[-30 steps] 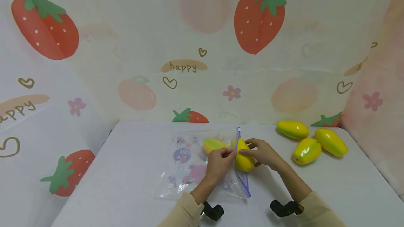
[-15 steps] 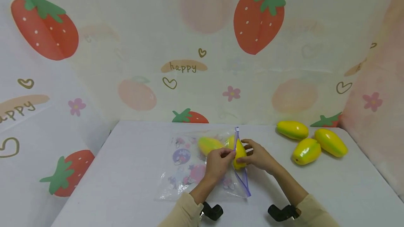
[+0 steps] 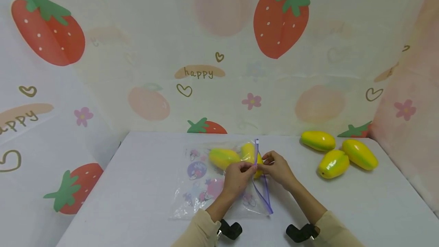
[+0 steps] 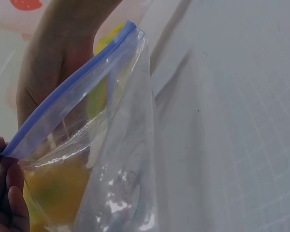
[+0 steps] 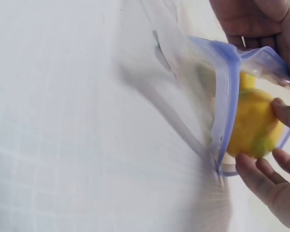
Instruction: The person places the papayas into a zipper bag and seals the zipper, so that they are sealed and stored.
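A clear printed zip bag (image 3: 195, 193) lies on the table, its purple-edged mouth (image 5: 229, 96) parted toward the right. My left hand (image 3: 237, 180) pinches the upper edge of that mouth; in the left wrist view the left fingers (image 4: 9, 188) grip the purple strip. At the mouth, my right hand (image 3: 280, 169) holds a yellow fruit (image 5: 253, 123) by its near end, thumb and fingertips around it, the fruit mostly within the bag. Another yellow-green fruit (image 3: 223, 158) rests inside, left of the held one.
Three yellow-green fruits (image 3: 318, 141), (image 3: 333, 164), (image 3: 360, 154) sit at the back right of the white table (image 3: 137, 186). A printed strawberry cloth (image 3: 154, 29) hangs behind. Black wrist devices (image 3: 231, 230) show below each forearm.
My right hand has moved left, carrying the fruit through the bag's mouth. The fruit inside has shifted left. My left hand has stayed at the edge.
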Demonstrator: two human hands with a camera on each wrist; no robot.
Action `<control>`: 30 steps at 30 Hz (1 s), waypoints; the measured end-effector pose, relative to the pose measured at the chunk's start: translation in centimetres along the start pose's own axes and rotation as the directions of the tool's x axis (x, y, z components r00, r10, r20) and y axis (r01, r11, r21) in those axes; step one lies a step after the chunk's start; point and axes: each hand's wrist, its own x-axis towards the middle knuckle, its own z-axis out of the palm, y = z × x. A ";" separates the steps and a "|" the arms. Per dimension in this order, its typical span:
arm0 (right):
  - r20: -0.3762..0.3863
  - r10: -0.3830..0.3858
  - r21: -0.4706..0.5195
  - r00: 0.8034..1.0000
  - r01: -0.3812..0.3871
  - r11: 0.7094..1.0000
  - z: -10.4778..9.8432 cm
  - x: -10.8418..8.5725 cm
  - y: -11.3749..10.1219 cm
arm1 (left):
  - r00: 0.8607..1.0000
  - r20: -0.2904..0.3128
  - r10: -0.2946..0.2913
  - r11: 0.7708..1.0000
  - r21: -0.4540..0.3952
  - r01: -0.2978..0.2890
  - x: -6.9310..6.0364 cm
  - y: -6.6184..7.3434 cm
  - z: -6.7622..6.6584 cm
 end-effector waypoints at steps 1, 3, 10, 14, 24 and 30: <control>0.003 0.004 0.015 1.000 -0.004 1.000 0.0 0.0 0.0 | 1.000 -0.002 0.006 1.000 -0.002 -0.006 0.0 0.0 0.0; 0.013 0.020 0.052 1.000 -0.020 0.998 0.0 0.0 -0.1 | 0.999 -0.007 0.032 0.999 0.006 -0.032 0.0 -0.2 -0.1; 0.088 0.012 0.168 0.996 -0.026 0.985 -0.1 0.0 -0.6 | 1.000 -0.016 0.017 1.000 0.004 -0.016 0.2 -0.3 -0.1; 0.213 -0.063 0.245 0.975 0.009 0.969 -0.1 0.2 -0.6 | 1.000 -0.015 0.010 1.000 -0.001 -0.010 0.3 -0.4 0.0; 0.293 -0.087 0.149 0.952 0.045 0.988 -1.1 0.6 -0.5 | 1.000 -0.002 0.014 0.999 -0.029 -0.014 0.2 -0.5 -0.1; 0.308 -0.129 0.023 0.943 0.128 0.991 -3.2 0.6 -1.0 | 1.000 -0.010 -0.004 1.000 -0.024 0.004 0.3 -0.6 -0.2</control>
